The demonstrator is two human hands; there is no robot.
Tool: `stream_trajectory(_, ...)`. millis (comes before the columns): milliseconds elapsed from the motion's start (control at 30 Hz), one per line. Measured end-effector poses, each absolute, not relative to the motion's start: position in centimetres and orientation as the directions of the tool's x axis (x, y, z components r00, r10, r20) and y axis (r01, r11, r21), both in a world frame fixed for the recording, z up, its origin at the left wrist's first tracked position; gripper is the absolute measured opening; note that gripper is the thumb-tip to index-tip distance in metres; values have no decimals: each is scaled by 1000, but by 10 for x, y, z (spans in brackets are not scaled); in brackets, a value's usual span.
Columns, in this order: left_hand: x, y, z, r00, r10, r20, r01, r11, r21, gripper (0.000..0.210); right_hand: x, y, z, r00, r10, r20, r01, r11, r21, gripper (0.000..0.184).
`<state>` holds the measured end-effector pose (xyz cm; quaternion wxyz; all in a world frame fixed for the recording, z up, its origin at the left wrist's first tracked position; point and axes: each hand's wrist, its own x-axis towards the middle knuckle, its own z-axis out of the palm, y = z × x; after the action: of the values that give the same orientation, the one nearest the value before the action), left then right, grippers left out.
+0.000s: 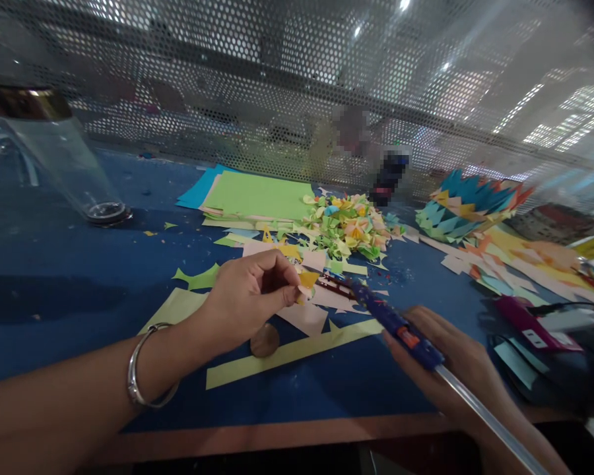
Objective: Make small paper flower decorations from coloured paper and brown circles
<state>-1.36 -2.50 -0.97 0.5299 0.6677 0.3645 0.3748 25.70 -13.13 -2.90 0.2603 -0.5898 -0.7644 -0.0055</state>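
My left hand (pixel 257 290), with a silver bangle on its wrist, pinches a small folded paper piece (pixel 307 282), yellow and pale, between thumb and fingertips. My right hand (pixel 443 346) is wrapped round a dark blue glue gun (pixel 393 323). From its rear sticks a long clear glue stick (pixel 490 419), and its front end points left, close to the paper piece. I cannot tell whether the tip touches the paper. Below my left hand, a round wooden disc (pixel 264 340) lies against a pale yellow paper strip (pixel 297 353).
Behind the hands rises a heap of small folded papers (pixel 349 227), beside stacked coloured sheets (pixel 260 196). A spiky paper bowl (pixel 468 204) stands at the right, near a magenta box-shaped object (pixel 537 323). A clear bottle (pixel 69 158) leans at left before a perforated metal screen (pixel 202 99).
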Motion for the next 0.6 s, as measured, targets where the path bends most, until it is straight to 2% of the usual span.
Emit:
stream_trajectory(133,-13,-22,-13,442,897,34,30,-52,998,26,307,-116,-28,-78,949,306,994,96,-44,23)
stream_trajectory(233,-14,-21,-14,450,893,-20,27,9,1000,33,342,-98,-28,-7,948,318,997,-18,77,20)
stream_trajectory(300,-14,-20,-14,455,890,-26,35,12,999,29,361,-87,-29,19,933,360,993,-60,104,18)
stream_trajectory(467,-14,-21,-13,458,889,-22,38,5,999,19,387,-78,-33,-121,950,289,992,109,57,26)
stream_trajectory(600,-13,-22,-11,454,891,-20,43,0,999,15,358,-85,-19,-104,946,308,995,101,28,36)
